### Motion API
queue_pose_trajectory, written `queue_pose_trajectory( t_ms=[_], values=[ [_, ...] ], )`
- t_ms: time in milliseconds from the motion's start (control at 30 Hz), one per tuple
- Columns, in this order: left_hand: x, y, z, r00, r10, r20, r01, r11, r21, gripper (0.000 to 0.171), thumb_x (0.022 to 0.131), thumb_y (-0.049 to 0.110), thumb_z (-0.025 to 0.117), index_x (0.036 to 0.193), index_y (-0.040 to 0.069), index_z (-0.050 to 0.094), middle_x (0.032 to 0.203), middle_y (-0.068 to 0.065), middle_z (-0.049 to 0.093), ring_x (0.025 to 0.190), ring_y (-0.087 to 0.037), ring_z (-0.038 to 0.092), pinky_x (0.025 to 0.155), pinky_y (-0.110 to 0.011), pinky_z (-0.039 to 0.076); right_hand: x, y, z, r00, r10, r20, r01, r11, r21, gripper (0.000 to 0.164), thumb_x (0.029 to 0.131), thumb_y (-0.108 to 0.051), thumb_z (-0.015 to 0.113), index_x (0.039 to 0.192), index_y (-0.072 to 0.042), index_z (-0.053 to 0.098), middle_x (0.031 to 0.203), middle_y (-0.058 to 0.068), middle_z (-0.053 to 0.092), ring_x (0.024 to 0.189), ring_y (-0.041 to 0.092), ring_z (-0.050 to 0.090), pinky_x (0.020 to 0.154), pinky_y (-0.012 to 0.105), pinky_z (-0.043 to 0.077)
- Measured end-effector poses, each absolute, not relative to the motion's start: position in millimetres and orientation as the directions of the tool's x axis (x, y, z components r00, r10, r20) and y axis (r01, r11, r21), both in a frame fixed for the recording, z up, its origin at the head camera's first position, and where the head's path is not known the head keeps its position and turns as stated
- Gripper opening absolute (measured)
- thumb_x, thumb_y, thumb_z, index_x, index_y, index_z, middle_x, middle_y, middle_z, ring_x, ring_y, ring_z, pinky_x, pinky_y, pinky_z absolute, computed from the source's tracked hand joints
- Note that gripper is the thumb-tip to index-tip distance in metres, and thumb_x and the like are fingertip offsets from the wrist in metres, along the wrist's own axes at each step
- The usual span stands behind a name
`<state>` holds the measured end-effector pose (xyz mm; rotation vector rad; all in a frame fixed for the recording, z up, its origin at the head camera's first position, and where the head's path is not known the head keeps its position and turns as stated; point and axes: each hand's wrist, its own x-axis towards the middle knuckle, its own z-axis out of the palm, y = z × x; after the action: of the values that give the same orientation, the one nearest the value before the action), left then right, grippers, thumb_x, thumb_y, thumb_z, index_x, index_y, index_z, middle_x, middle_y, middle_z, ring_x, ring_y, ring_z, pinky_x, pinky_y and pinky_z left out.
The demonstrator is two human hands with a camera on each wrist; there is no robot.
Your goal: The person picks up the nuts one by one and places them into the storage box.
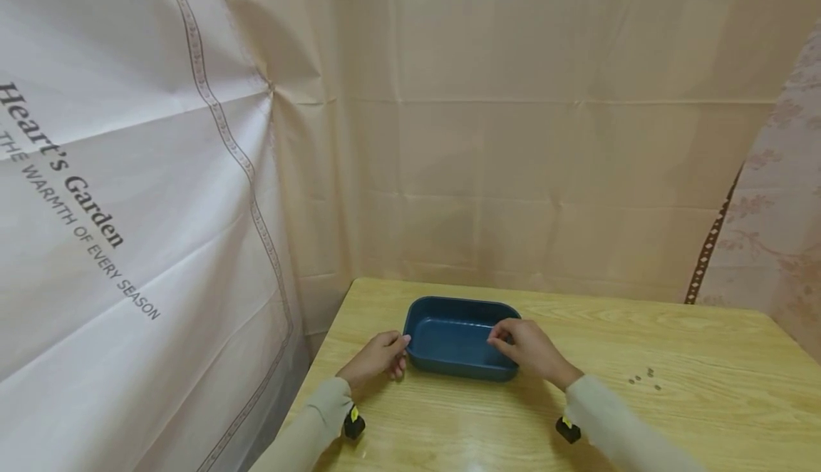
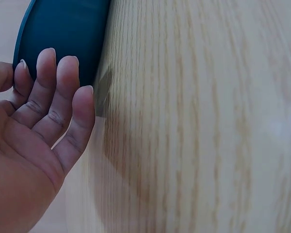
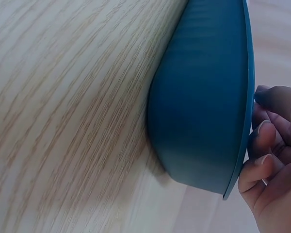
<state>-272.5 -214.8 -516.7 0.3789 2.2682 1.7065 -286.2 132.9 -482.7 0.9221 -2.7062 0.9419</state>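
Observation:
A dark blue rectangular plastic basin with rounded corners stands on the table. At its left end my left hand pinches the rim between thumb and index finger. The other fingers are loosely bent beside the outer wall, as the left wrist view shows. My right hand is over the basin's right end, thumb and index fingertips brought together above the inside. In the right wrist view its curled fingers are right at the rim; I cannot tell whether something small is between the fingertips.
Several tiny, dull metal-coloured pieces lie scattered on the wood-grain table, to the right of my right hand. Beige cloth hangs behind the table, and a white printed cloth hangs along the left side.

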Motion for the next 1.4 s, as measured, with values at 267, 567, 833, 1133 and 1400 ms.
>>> queue_pose_trajectory(
  t_ms=[267, 567, 833, 1133, 1400],
  values=[
    [-274.3, -215.5, -521.3, -0.929, 0.366, -0.058, 0.048, 0.273, 0.961, 0.045, 0.111, 0.040, 0.047, 0.098, -0.001, 0.057, 0.079, -0.008, 0.063, 0.063, -0.017, 0.061, 0.058, -0.029, 0.052, -287.2, 124.1, -484.7, -0.782, -0.524, 0.336, -0.620, 0.606, -0.499, 0.005, 0.097, -0.014, 0.073, 0.094, -0.011, 0.076, 0.085, -0.010, 0.068, 0.070, 0.001, 0.057, 0.061, 0.025, 0.050],
    [-271.8, -215.3, -519.9, -0.928, 0.368, -0.057, 0.044, 0.260, 0.965, 0.044, 0.111, 0.037, 0.047, 0.099, -0.004, 0.057, 0.079, -0.008, 0.063, 0.063, -0.018, 0.062, 0.058, -0.030, 0.052, -285.5, 116.7, -489.4, -0.760, -0.551, 0.346, -0.647, 0.590, -0.482, 0.004, 0.097, -0.014, 0.074, 0.094, -0.014, 0.076, 0.085, -0.013, 0.068, 0.072, -0.001, 0.058, 0.063, 0.024, 0.051],
    [-272.0, -215.3, -520.0, -0.928, 0.369, -0.054, 0.046, 0.257, 0.965, 0.048, 0.110, 0.040, 0.048, 0.100, -0.006, 0.056, 0.079, -0.009, 0.063, 0.063, -0.018, 0.062, 0.058, -0.030, 0.052, -284.7, 111.1, -492.1, -0.734, -0.564, 0.379, -0.678, 0.575, -0.458, 0.004, 0.096, -0.015, 0.075, 0.094, -0.014, 0.078, 0.084, -0.013, 0.069, 0.069, -0.003, 0.057, 0.060, 0.023, 0.050],
    [-270.0, -214.8, -517.9, -0.925, 0.376, -0.049, 0.052, 0.255, 0.966, 0.048, 0.111, 0.038, 0.047, 0.103, -0.008, 0.056, 0.079, -0.009, 0.063, 0.063, -0.018, 0.061, 0.058, -0.029, 0.051, -285.5, 106.8, -493.8, -0.728, -0.594, 0.342, -0.678, 0.551, -0.487, 0.005, 0.097, -0.016, 0.074, 0.095, -0.018, 0.077, 0.085, -0.015, 0.069, 0.070, -0.002, 0.058, 0.062, 0.024, 0.051],
    [-271.3, -215.4, -518.8, -0.923, 0.383, -0.042, 0.061, 0.254, 0.965, 0.048, 0.111, 0.038, 0.046, 0.102, -0.007, 0.056, 0.079, -0.009, 0.062, 0.063, -0.018, 0.061, 0.057, -0.029, 0.051, -284.9, 105.3, -494.4, -0.723, -0.606, 0.332, -0.682, 0.549, -0.482, 0.006, 0.098, -0.016, 0.073, 0.095, -0.020, 0.077, 0.084, -0.016, 0.067, 0.071, -0.002, 0.058, 0.062, 0.024, 0.051]
  ],
)
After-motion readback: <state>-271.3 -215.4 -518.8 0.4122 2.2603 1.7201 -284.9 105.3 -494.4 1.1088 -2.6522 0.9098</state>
